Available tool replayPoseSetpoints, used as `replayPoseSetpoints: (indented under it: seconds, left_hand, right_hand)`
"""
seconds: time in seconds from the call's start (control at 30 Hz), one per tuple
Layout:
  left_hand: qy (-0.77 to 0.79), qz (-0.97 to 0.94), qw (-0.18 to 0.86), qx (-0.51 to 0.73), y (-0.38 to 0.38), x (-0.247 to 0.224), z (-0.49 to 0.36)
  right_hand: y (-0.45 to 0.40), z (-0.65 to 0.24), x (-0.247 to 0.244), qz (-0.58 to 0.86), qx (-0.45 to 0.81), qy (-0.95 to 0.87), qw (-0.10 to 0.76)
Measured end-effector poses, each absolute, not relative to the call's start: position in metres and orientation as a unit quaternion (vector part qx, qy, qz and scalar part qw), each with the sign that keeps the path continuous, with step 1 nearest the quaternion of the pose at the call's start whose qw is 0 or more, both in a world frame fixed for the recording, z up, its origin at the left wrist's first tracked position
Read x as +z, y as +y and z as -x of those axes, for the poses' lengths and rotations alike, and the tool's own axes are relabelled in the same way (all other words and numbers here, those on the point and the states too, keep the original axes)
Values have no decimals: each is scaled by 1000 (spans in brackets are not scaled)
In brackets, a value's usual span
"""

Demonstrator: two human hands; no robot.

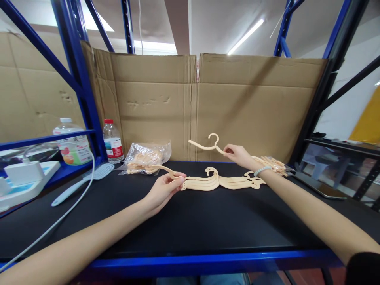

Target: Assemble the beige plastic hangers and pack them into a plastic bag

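My right hand (239,156) pinches one end of a small beige plastic hanger (204,147), raised above the table with its hook upward. Lower and to the left, my left hand (166,188) has thumb and fingers closed on a curved beige hanger piece (163,169), whose full shape is hidden by the fingers. Those fingertips are beside the left end of a row of nested beige hangers (204,184) lying on the black tabletop (208,221), hooks toward the back. The row's right end is near my right wrist.
Behind my left hand lies a clear plastic bag (148,156) of beige pieces; another beige pile (273,165) is at the right. A red-capped bottle (113,142), hairbrush (86,182), white cable (75,209) and power strip (29,184) occupy the left. Cardboard (252,111) closes the back.
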State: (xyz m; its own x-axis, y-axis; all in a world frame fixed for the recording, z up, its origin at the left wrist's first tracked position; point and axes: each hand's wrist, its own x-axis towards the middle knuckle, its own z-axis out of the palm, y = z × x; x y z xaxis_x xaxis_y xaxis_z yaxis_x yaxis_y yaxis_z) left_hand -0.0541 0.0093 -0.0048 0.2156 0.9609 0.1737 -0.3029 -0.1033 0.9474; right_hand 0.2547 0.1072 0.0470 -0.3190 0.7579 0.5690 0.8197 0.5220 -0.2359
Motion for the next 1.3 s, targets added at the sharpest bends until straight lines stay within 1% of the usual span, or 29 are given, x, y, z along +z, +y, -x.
replayPoseSetpoints:
  seconds: [0.1,0.27,0.5,0.77,1.0,1.3]
  left_hand:
    - [322,-510,591,536,10,-4,54]
    - [329,-504,596,531,9,-2,52]
    - [299,-530,623,490,8,-1,52]
    - [273,-526,669,449,1,6,52]
    - [221,-524,711,413,2,5,55]
    - [237,-519,700,429,4,3,56]
  right_hand:
    - [77,-258,52,454,-37,-819,349]
    - [34,-258,41,417,11,-847,330]
    - [10,-250,16,374,93,-862,329]
    - [-5,-244,11,362,55,-851,377]
    - [-7,-245,9,334,25,-857,391]
    - [-9,-241,3,302,-77,-852,420]
